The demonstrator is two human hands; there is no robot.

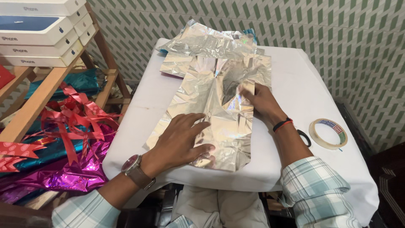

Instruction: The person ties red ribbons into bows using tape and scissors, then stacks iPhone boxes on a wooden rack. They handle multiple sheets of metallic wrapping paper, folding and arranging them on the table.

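A crinkled sheet of shiny silver wrapping paper (219,105) lies lengthwise on a table covered in white cloth (139,101). My left hand (181,139) lies flat on the sheet's near left part, fingers spread. My right hand (263,103) presses on the sheet's right edge, where the paper seems folded over something beneath; what it covers is hidden. More crumpled silver foil (206,42) sits at the table's far end. A watch is on my left wrist, dark and red bands on my right.
A roll of clear tape (328,133) lies on the cloth at the right, with black scissor handles (304,137) partly behind my right forearm. At left stand a wooden shelf (38,97) with stacked white boxes (42,29), red ribbons (76,114), and purple and teal foil. A tiled wall runs behind.
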